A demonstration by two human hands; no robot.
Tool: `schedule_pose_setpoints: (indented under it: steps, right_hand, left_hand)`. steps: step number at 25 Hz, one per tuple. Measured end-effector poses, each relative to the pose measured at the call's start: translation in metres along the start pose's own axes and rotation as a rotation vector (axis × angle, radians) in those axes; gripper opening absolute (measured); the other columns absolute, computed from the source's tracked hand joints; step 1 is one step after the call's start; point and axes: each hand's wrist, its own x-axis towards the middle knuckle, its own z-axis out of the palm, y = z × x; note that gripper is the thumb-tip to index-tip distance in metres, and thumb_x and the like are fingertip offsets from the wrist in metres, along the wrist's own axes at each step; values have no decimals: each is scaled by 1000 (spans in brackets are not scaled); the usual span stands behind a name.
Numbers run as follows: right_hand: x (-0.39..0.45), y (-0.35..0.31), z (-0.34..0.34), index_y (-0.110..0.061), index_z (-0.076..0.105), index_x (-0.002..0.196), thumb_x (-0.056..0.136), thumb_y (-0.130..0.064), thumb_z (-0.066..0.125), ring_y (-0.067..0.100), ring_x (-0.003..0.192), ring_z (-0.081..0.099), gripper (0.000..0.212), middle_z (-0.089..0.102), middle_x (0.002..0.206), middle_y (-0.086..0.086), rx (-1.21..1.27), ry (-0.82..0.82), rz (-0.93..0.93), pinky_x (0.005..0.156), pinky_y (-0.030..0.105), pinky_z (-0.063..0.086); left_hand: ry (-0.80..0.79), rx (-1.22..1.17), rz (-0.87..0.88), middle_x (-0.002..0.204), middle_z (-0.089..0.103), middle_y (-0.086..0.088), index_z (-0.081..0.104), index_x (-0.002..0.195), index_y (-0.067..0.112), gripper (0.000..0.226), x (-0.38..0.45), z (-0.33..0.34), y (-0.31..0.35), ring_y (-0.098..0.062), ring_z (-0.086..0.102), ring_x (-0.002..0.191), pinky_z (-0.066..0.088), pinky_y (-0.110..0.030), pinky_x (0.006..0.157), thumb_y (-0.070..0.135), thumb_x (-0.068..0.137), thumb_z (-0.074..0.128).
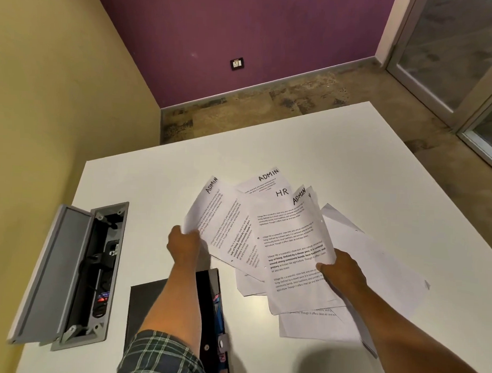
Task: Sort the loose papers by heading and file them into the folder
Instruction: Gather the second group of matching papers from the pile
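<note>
Beside the black folder, the loose papers are fanned so headings (ADMIN, HR) can be read. One edge is pinched by the left hand; the opposite edge is gripped by the right hand.

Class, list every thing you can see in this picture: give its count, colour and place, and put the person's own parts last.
papers: several, white, fanned above the table, headings ADMIN and HR showing
folder: one, black, near table edge, under the left arm
table: one, white
cable box: one, grey, lid open, table's left side
wall socket: one, dark, purple wall
left hand: grips left sheet
right hand: grips right sheets
sleeve: one, checked, left arm
</note>
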Motion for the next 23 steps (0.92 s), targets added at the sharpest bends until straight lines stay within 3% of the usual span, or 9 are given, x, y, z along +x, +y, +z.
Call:
schedule_pose_setpoints:
  steps: [3,6,9,11,12,14,16,19,23]
  right_hand:
    - [-4,3,1,-22,63,125,86,-36,73,29,96,66,43,72,116,6,63,-14,-21,85,38,54]
    - [-10,7,-3,-20,59,129,86,-30,76,28,101,65,48,70,121,6,164,3,-50,87,37,52]
    - [-17,14,-7,-20,56,135,84,-25,78,29,109,65,55,69,126,5,242,13,-74,92,37,51]
    - [-19,16,-11,-18,57,138,85,-21,78,31,113,64,57,68,128,7,266,-2,-79,98,41,52]
    - [-20,16,-12,-17,57,138,85,-19,77,32,114,64,57,68,128,8,278,-11,-79,100,42,51]
    - [-21,15,-14,-15,57,138,86,-15,75,32,115,64,55,68,128,8,301,-35,-87,101,41,50]
    - [-21,13,-15,-11,58,137,88,-8,73,34,115,63,51,68,127,11,371,-85,-112,103,43,49]
    - [-26,8,-17,-8,60,135,90,-4,71,34,114,66,46,69,124,12,535,-197,-166,101,46,52]
    - [-37,0,-16,-23,75,112,84,-13,74,15,89,77,30,79,102,-5,643,-285,-176,69,25,59]
  left_hand:
    - [137,-164,0,114,68,-17,64,114,5,24,6,-38,10,-33,64,98,52,-36,84,11,90,61]
    - [183,-352,-60,117,70,-16,67,117,8,28,19,-68,29,-36,66,108,56,-46,94,11,89,63]
    - [204,-469,-93,115,70,-20,67,112,8,22,26,-90,49,-32,69,94,56,-42,83,12,90,61]
    - [203,-531,-77,113,71,-19,67,119,5,30,25,-100,62,-25,68,87,57,-41,82,10,90,59]
    - [189,-571,-73,104,72,-16,66,121,4,33,24,-103,68,-21,66,79,58,-37,74,9,90,59]
    - [122,-547,-57,77,64,-8,66,117,0,28,18,-103,77,-15,54,58,44,-22,48,8,90,60]
    - [-13,-343,7,62,54,-6,65,104,-4,19,7,-89,82,-17,48,50,35,-17,37,11,94,60]
    - [-177,-187,78,62,55,-11,64,95,-4,19,-22,-50,82,-23,52,57,38,-22,45,15,96,61]
    - [-300,-187,8,76,60,-11,59,88,2,16,-59,7,70,-24,58,70,46,-30,67,16,95,62]
